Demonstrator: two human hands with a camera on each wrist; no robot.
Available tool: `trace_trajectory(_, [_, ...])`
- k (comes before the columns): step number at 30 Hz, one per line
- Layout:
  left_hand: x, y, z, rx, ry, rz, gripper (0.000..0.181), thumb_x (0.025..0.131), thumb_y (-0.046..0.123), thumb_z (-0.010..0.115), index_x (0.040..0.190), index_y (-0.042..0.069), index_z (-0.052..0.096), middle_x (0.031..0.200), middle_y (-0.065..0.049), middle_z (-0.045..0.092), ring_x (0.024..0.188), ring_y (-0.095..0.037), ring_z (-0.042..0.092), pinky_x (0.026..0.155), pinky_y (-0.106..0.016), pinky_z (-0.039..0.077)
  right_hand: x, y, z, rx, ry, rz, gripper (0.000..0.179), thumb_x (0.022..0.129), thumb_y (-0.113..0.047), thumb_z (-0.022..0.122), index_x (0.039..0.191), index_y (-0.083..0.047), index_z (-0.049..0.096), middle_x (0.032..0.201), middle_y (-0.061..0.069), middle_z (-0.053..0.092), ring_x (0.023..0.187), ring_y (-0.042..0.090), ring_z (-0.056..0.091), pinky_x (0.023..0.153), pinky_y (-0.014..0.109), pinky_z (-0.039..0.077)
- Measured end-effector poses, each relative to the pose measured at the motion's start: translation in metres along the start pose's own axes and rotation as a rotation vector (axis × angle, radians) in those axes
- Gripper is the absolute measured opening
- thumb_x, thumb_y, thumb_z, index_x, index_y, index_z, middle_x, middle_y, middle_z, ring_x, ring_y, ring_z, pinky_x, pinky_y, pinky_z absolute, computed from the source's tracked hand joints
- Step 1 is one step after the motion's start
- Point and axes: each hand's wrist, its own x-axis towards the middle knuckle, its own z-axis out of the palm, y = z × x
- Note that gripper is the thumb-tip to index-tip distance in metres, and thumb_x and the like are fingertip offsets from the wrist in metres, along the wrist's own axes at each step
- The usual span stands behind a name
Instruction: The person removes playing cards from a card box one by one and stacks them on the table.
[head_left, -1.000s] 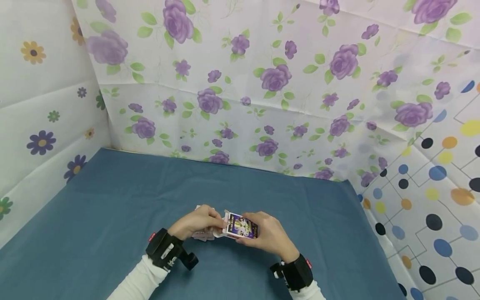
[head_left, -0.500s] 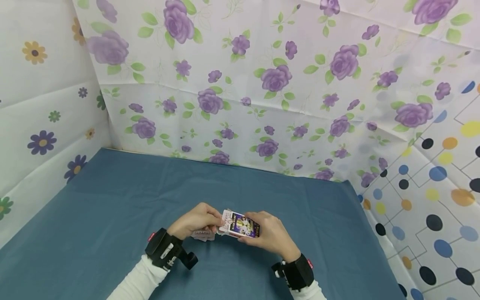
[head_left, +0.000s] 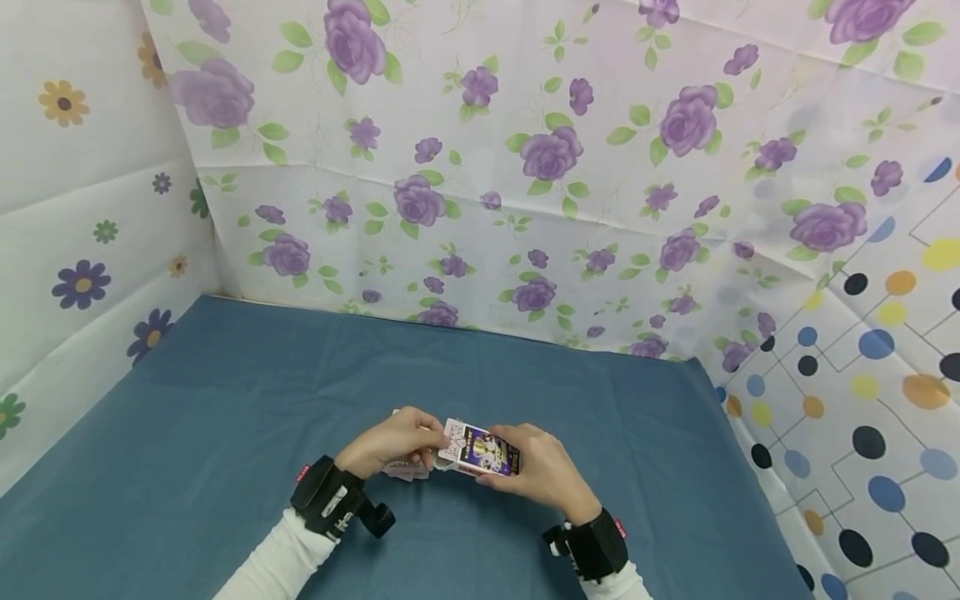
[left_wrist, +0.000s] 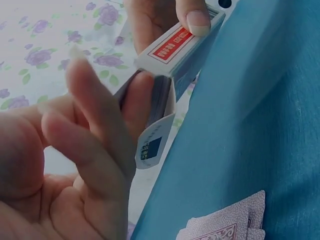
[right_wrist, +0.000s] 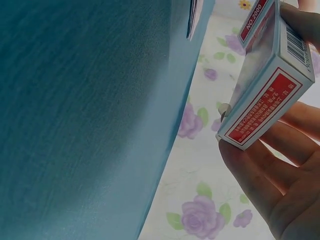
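My right hand [head_left: 542,468] grips a card box [head_left: 489,451], thumb and fingers on opposite sides. Its purple printed face shows in the head view; red label panels [right_wrist: 263,106] show in the right wrist view. The box's left end is open, with an end flap [left_wrist: 151,145] hanging out. Playing cards [head_left: 454,439] with patterned backs stick partly out of that end. My left hand [head_left: 392,442] pinches them at their protruding edge, one finger against the stack in the left wrist view. Below this hand lies a pile of playing cards [left_wrist: 225,225], partly hidden by it in the head view.
A blue cloth [head_left: 315,367] covers the table. Behind it hangs a white curtain with purple roses [head_left: 551,156]. Patterned sheets [head_left: 82,283] close off the sides. Black camera mounts [head_left: 327,500] sit on both wrists.
Patterned cards now protrude from the box's open end, where earlier they were not visible. My left hand has shifted slightly left, and the box slightly right.
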Motion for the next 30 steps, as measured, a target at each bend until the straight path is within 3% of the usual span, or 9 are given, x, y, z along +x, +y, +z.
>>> trace_trajectory(7, [-0.003,0.002,-0.003,-0.128,-0.090,-0.026,0.013,0.100,0.010,0.047,0.093,-0.001,0.049,0.078,-0.011,0.071,0.070,-0.013,0.072,0.053,-0.022,0.035,-0.001,0.002,0.002,0.004,0.001,0.019,0.065,0.077,-0.055,0.075,0.127,-0.016,0.063,0.112,0.001,0.069,0.087,0.007,0.060,0.070,0.022,0.046])
trace_trajectory(11, [-0.002,0.002,-0.008,-0.248,-0.177,-0.028,0.010,0.103,0.009,0.037,0.100,0.000,0.041,0.095,-0.018,0.065,0.078,-0.014,0.073,0.053,-0.022,0.031,-0.002,0.003,0.002,-0.004,0.016,0.027,0.066,0.076,-0.056,0.075,0.127,-0.016,0.064,0.107,0.000,0.069,0.084,0.006,0.059,0.069,0.022,0.045])
trace_trajectory(15, [-0.001,0.001,-0.013,-0.313,-0.220,-0.008,0.014,0.103,0.006,0.032,0.108,-0.005,0.041,0.107,-0.024,0.061,0.082,-0.013,0.073,0.054,-0.020,0.033,-0.002,0.004,0.002,0.001,0.023,0.034,0.066,0.076,-0.056,0.075,0.127,-0.016,0.064,0.106,0.000,0.069,0.083,0.005,0.058,0.069,0.022,0.044])
trace_trajectory(19, [-0.003,0.001,-0.019,-0.333,-0.216,-0.007,0.013,0.101,0.003,0.034,0.109,-0.007,0.040,0.113,-0.027,0.060,0.087,-0.015,0.073,0.056,-0.019,0.035,-0.003,0.004,0.002,0.020,0.022,0.036,0.066,0.077,-0.057,0.074,0.128,-0.016,0.063,0.108,0.000,0.069,0.084,0.005,0.058,0.069,0.021,0.045])
trace_trajectory(21, [-0.005,0.001,-0.023,-0.345,-0.211,-0.009,0.014,0.100,0.000,0.037,0.110,-0.008,0.040,0.115,-0.027,0.060,0.090,-0.017,0.072,0.059,-0.017,0.042,-0.003,0.004,0.002,0.025,0.021,0.038,0.066,0.077,-0.057,0.074,0.127,-0.016,0.063,0.108,0.000,0.069,0.084,0.005,0.058,0.069,0.021,0.045])
trace_trajectory(25, [-0.010,0.002,-0.033,-0.353,-0.188,-0.019,0.023,0.098,0.001,0.045,0.118,-0.009,0.037,0.109,-0.020,0.060,0.095,-0.019,0.071,0.072,-0.018,0.051,-0.003,0.004,0.001,0.021,0.021,0.043,0.065,0.077,-0.056,0.074,0.127,-0.016,0.064,0.108,0.000,0.069,0.085,0.006,0.058,0.069,0.022,0.044])
trace_trajectory(30, [-0.016,0.002,-0.047,-0.318,-0.082,-0.012,0.037,0.098,0.004,0.050,0.129,-0.012,0.035,0.097,-0.009,0.065,0.092,-0.014,0.072,0.079,-0.020,0.054,-0.003,0.005,0.000,0.016,0.027,0.036,0.063,0.077,-0.053,0.076,0.127,-0.016,0.064,0.111,0.002,0.070,0.085,0.007,0.059,0.068,0.021,0.044])
